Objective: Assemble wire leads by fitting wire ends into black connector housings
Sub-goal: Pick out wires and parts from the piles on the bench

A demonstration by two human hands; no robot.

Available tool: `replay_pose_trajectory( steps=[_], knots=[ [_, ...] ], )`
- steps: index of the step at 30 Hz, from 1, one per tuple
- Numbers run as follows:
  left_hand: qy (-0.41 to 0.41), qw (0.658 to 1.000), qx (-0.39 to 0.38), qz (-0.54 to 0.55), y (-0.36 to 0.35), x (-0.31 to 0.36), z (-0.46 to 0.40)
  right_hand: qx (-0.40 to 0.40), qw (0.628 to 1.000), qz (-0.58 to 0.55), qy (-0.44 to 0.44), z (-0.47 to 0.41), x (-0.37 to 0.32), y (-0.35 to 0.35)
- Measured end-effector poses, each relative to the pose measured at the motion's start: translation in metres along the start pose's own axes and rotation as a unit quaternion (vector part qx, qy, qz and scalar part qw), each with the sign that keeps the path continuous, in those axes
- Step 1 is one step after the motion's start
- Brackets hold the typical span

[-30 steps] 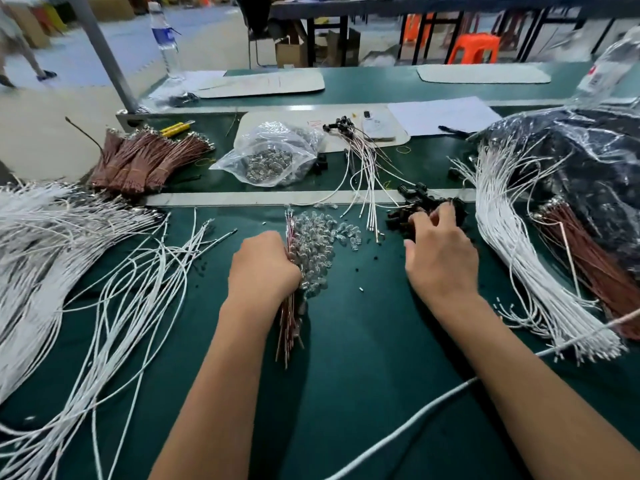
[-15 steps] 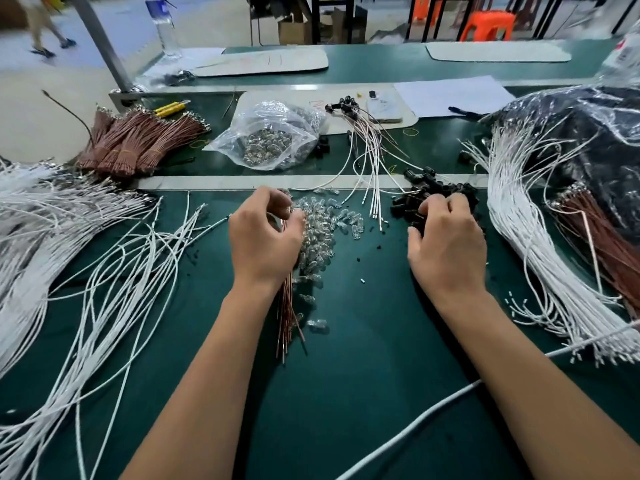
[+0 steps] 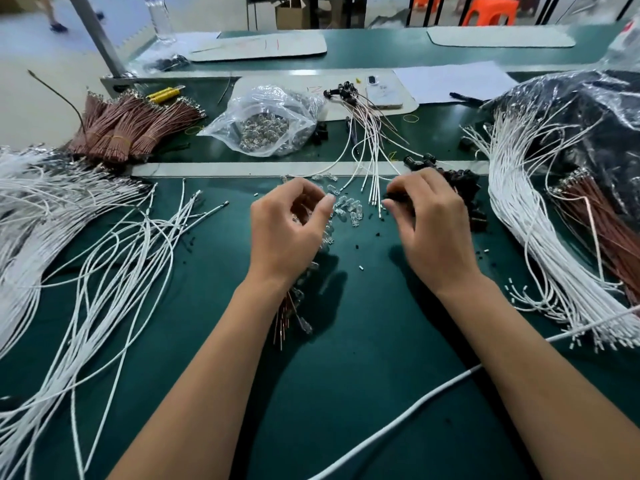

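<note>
Black plastic connector housings (image 3: 460, 183) heaped just beyond my right hand | my left hand (image 3: 285, 226) curled over small clear glass bulbs (image 3: 348, 209), grip unclear | my right hand (image 3: 431, 223) pinches one housing | step: pick-up | next: likely align wire end with housing.

The foreground is taken up by a workbench covered in dark green matting (image 3: 346, 393), crossed by a pale strip (image 3: 242, 168), and a second green-topped bench (image 3: 381, 46) is set behind it, with pale mats (image 3: 258, 46) laid on top. A slanted grey metal post (image 3: 97, 36) is seen at the far left, rising from the bench corner above a light, smooth floor (image 3: 31, 91). Beyond the benches, dark table legs (image 3: 313, 10), a cardboard box (image 3: 291, 15) and orange plastic stools (image 3: 491, 10) are lit evenly.
</note>
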State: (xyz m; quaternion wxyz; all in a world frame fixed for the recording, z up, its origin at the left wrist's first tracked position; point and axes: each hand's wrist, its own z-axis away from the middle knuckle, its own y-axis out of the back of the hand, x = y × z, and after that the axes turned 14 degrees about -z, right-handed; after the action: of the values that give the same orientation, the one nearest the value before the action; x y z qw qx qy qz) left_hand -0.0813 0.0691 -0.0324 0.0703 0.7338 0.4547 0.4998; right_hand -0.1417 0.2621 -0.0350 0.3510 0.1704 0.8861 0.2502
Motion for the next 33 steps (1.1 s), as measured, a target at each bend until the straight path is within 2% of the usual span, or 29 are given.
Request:
replay_pose_trajectory(
  steps=[2, 4, 6, 9, 11, 14, 16, 19, 22, 29, 33],
  knots=[
    [0.021, 0.994, -0.073, 0.081, 0.001, 0.002, -0.001, -0.021, 0.996, -0.068, 0.061, -0.001, -0.011, -0.006],
    [0.063, 0.971, -0.148, 0.176, 0.002, 0.004, -0.002, -0.032, 0.990, -0.098, 0.092, -0.002, -0.020, -0.014],
    [0.091, 0.956, -0.161, 0.228, 0.005, 0.003, -0.004, -0.028, 0.987, -0.122, 0.097, -0.005, -0.029, -0.020],
    [0.121, 0.954, -0.116, 0.249, 0.014, -0.003, -0.009, -0.036, 0.983, -0.175, 0.028, -0.010, -0.041, -0.023],
    [0.163, 0.953, -0.047, 0.252, 0.022, -0.012, -0.014, -0.064, 0.987, -0.146, 0.000, -0.014, -0.050, -0.027],
    [0.222, 0.945, 0.053, 0.233, 0.032, -0.025, -0.022, -0.232, 0.969, -0.062, -0.064, -0.014, -0.067, -0.039],
    [0.264, 0.931, 0.105, 0.227, 0.035, -0.033, -0.024, -0.288, 0.952, -0.035, -0.097, -0.007, -0.081, -0.050],
    [0.316, 0.906, 0.155, 0.237, 0.035, -0.040, -0.026, -0.251, 0.964, 0.018, -0.082, -0.001, -0.099, -0.062],
    [0.336, 0.894, 0.165, 0.248, 0.032, -0.044, -0.028, -0.257, 0.961, 0.040, -0.089, 0.000, -0.110, -0.069],
    [0.357, 0.887, 0.152, 0.250, 0.029, -0.049, -0.028, -0.254, 0.950, -0.016, -0.182, -0.013, -0.109, -0.077],
    [0.352, 0.886, 0.163, 0.253, 0.026, -0.045, -0.027, -0.224, 0.949, -0.042, -0.220, -0.020, -0.099, -0.076]
  ],
)
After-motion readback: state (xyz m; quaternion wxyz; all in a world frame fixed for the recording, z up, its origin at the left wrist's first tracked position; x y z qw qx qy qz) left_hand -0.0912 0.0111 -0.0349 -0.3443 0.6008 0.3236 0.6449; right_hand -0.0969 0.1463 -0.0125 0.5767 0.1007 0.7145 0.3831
